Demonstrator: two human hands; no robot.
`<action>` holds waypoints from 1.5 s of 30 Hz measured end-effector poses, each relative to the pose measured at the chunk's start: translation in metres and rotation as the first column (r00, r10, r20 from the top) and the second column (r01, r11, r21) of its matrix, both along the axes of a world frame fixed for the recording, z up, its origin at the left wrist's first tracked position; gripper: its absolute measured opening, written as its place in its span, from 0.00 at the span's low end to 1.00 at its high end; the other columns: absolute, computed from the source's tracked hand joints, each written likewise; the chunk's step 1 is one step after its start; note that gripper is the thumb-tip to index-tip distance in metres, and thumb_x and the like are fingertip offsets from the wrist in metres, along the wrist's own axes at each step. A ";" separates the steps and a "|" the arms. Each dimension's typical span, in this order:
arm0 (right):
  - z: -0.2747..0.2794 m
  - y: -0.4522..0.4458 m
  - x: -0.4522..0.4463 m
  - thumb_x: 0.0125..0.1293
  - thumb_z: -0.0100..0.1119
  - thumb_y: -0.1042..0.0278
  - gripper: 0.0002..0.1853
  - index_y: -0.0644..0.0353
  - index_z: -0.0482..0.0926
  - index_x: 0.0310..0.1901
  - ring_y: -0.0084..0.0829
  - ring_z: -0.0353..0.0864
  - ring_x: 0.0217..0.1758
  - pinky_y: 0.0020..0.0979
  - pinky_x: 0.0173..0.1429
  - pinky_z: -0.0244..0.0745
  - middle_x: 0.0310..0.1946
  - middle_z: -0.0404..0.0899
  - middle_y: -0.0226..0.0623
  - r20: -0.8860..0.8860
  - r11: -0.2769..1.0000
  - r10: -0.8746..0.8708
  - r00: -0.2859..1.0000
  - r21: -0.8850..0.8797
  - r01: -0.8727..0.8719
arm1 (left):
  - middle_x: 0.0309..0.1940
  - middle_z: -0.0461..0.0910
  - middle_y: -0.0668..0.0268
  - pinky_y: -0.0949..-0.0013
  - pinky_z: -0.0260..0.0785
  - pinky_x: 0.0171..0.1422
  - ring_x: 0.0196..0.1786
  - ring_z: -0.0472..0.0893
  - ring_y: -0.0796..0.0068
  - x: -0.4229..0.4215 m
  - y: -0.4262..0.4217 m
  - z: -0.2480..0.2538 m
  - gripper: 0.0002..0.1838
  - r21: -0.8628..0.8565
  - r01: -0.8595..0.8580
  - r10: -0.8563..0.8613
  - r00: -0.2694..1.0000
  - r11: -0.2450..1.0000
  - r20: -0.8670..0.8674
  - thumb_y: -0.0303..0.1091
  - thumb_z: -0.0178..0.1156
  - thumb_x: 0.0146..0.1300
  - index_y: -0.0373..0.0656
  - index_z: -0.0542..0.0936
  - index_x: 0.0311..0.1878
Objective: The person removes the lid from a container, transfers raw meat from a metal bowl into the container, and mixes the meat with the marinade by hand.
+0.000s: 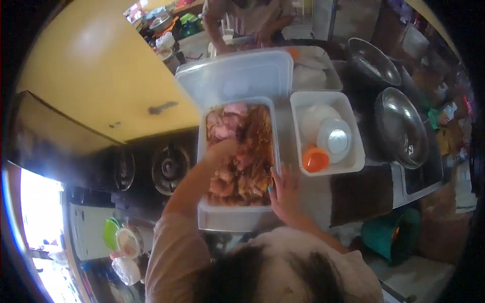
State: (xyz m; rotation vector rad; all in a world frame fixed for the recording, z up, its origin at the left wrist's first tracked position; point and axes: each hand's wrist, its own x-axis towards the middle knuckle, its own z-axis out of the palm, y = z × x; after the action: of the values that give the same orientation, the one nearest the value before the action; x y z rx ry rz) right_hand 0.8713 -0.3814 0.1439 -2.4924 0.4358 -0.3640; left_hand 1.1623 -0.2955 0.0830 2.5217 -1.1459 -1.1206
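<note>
A clear plastic tub point(276, 132) holds raw meat pieces point(227, 122) in a reddish-brown marinade. Pale pink pieces lie at the far end, and darker coated ones sit nearer me. My left hand point(223, 150) reaches down into the meat from the left, its fingers hidden among the pieces. At the tub's right side, near the close corner, my right hand point(286, 194) grips the rim, with teal polish showing on the nails. Behind the tub rests a large translucent plastic lid point(237, 76), tilted up.
A white tray point(358, 160) on the right holds pale bowls point(337, 139) and an orange cup point(315, 160). Two dark pans point(401, 126) stand farther right. Stove burners point(171, 169) lie left. Across the table is another person point(247, 22). A green bin point(391, 235) stands below right.
</note>
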 end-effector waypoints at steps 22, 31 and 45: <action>-0.009 0.003 0.003 0.52 0.50 0.73 0.34 0.52 0.51 0.62 0.48 0.39 0.68 0.60 0.62 0.30 0.64 0.42 0.47 0.026 0.994 0.015 1.000 0.105 -0.018 | 0.58 0.61 0.59 0.59 0.62 0.55 0.54 0.67 0.56 -0.013 0.009 0.050 0.27 -0.241 0.050 0.038 0.938 0.969 0.345 0.38 0.46 0.59 0.49 0.55 0.63; -0.002 -0.002 0.004 0.52 0.51 0.70 0.35 0.53 0.50 0.63 0.49 0.38 0.68 0.61 0.62 0.29 0.64 0.41 0.48 -0.043 0.994 0.060 0.997 0.097 -0.056 | 0.47 0.70 0.50 0.58 0.66 0.49 0.47 0.73 0.55 0.015 0.005 -0.012 0.21 -0.143 0.115 -0.038 0.890 0.983 0.454 0.32 0.42 0.55 0.37 0.66 0.52; 0.004 -0.002 -0.001 0.55 0.49 0.67 0.33 0.52 0.50 0.63 0.46 0.39 0.68 0.60 0.62 0.31 0.65 0.43 0.43 -0.047 0.999 0.014 0.999 0.046 -0.012 | 0.39 0.75 0.54 0.59 0.68 0.45 0.43 0.75 0.56 0.006 0.000 -0.015 0.18 0.100 0.215 -0.236 0.832 0.971 0.501 0.35 0.47 0.53 0.43 0.71 0.48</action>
State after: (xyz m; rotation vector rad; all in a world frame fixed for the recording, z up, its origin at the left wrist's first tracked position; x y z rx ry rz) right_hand 0.8700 -0.3830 0.1482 -2.4619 0.4418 -0.2871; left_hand 1.1688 -0.2952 0.0676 2.8670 -1.5930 -0.5067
